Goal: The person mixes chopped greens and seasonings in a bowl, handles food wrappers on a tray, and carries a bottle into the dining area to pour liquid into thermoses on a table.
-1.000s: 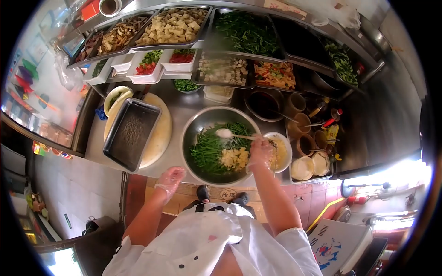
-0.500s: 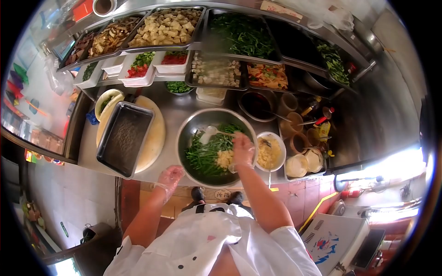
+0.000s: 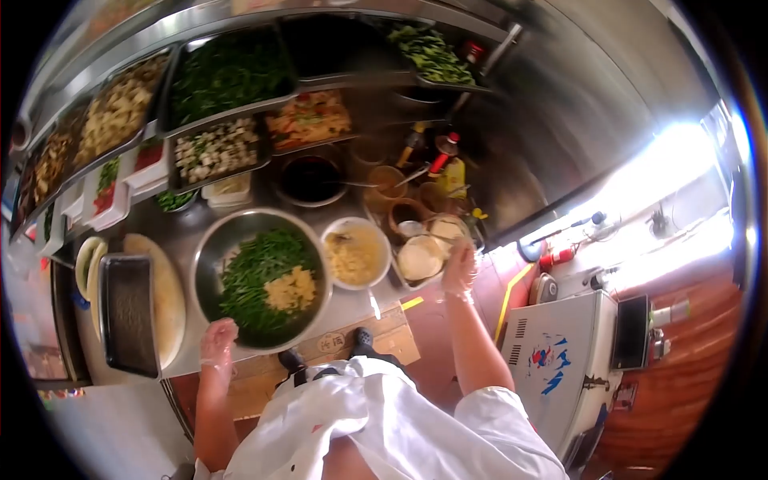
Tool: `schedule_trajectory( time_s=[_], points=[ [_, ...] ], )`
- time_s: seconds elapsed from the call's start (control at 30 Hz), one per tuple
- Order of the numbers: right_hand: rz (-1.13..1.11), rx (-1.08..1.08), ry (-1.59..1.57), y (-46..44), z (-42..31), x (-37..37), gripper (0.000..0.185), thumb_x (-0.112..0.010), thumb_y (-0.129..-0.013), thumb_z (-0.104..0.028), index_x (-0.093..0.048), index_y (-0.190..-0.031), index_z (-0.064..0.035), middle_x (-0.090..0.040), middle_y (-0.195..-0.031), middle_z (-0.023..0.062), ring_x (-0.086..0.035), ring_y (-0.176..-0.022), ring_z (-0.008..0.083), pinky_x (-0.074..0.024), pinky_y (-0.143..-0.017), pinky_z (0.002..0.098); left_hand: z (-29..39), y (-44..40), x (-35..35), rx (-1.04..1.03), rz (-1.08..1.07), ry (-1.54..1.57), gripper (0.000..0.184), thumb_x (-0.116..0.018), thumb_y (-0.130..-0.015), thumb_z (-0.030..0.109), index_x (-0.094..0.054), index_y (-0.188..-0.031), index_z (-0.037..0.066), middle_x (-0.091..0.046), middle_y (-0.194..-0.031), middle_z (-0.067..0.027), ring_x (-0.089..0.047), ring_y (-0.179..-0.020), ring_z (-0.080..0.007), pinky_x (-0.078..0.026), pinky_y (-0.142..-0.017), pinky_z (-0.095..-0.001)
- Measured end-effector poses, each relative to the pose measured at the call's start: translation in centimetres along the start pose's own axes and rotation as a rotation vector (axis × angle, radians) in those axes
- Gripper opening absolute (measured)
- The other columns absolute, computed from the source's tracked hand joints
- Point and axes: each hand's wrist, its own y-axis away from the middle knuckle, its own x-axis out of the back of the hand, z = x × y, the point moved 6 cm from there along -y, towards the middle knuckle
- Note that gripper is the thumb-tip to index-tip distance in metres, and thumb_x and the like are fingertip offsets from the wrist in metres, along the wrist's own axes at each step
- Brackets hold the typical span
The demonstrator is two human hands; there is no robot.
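My right hand, in a clear plastic glove, is closed around the handle of a spoon. The spoon reaches over a metal tray of seasoning tubs, its head by a tub of white seasoning. At the lower left rim of a large metal bowl is my gloved left hand, fingers curled against the edge. Chopped green vegetables fill the bowl, with a heap of minced garlic on top. Beside it stands a white bowl of minced garlic.
On the left, a dark rectangular pan lies on a round cutting board. A shelf behind carries trays of greens and diced tofu. Bottles and a pot of dark liquid stand behind the seasonings.
The view has swung right. My right hand has carried the spoon from the metal bowl to the seasoning tubs. My left hand has stayed at the bowl's rim.
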Motion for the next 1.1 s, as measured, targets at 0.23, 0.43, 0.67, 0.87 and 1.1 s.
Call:
schedule_trajectory(
  time_s=[0.23, 0.43, 0.67, 0.87, 1.1],
  points=[
    [0.097, 0.281, 0.432, -11.1, 13.8, 6.7, 0.019, -0.059, -0.103, -0.018, -0.072, -0.105, -0.0046, -0.072, -0.094, 0.0185, -0.068, -0.085, 0.0398, -0.0541, -0.077, 0.0477, 3.7, 1.8, -11.7, 0.083, 0.017, -0.194, 0.023, -0.073, -0.093, 0.020, -0.070, -0.114, 0.011, -0.070, -0.101, 0.0003, -0.065, -0.085, -0.0113, -0.048, -0.070, -0.0266],
    [-0.140, -0.207, 0.418, -9.6, 24.6, 3.9, 0.027, -0.056, -0.103, -0.024, -0.071, -0.102, -0.0016, -0.072, -0.086, 0.0197, -0.069, -0.078, 0.0372, -0.0537, -0.074, 0.0451, 5.6, 4.3, -20.6, 0.101, -0.015, -0.249, 0.025, -0.074, -0.093, 0.023, -0.070, -0.116, 0.012, -0.071, -0.105, -0.0004, -0.065, -0.090, -0.0121, -0.049, -0.076, -0.0281],
    [0.081, -0.713, -0.172, -8.2, 30.9, 4.0, 0.023, -0.062, -0.100, -0.028, -0.072, -0.094, -0.0079, -0.059, -0.072, 0.0012, -0.052, -0.058, 0.0146, -0.0439, -0.051, 0.0319, 5.7, 5.0, -22.3, 0.124, -0.037, -0.313, 0.026, -0.072, -0.096, 0.023, -0.069, -0.118, 0.008, -0.070, -0.104, -0.0012, -0.067, -0.091, -0.0134, -0.049, -0.075, -0.0280],
    [0.117, -0.532, -0.070, -10.3, 26.4, 7.2, 0.021, -0.059, -0.102, -0.021, -0.076, -0.099, -0.0085, -0.067, -0.077, 0.0039, -0.062, -0.072, 0.0158, -0.0519, -0.068, 0.0349, 6.0, 4.0, -20.5, 0.107, -0.061, -0.256, 0.027, -0.075, -0.094, 0.020, -0.070, -0.117, 0.008, -0.072, -0.104, -0.0025, -0.067, -0.090, -0.0138, -0.050, -0.074, -0.0291],
    [-0.041, -0.611, -0.432, -5.1, 14.4, 0.7, 0.019, -0.058, -0.106, -0.022, -0.067, -0.097, -0.0088, -0.051, -0.067, -0.0051, -0.042, -0.057, 0.0060, -0.0336, -0.051, 0.0252, 3.5, 3.0, -12.9, 0.082, -0.075, -0.131, 0.033, -0.077, -0.093, 0.025, -0.069, -0.121, 0.009, -0.072, -0.106, -0.0024, -0.066, -0.092, -0.0140, -0.050, -0.076, -0.0299]
  ],
)
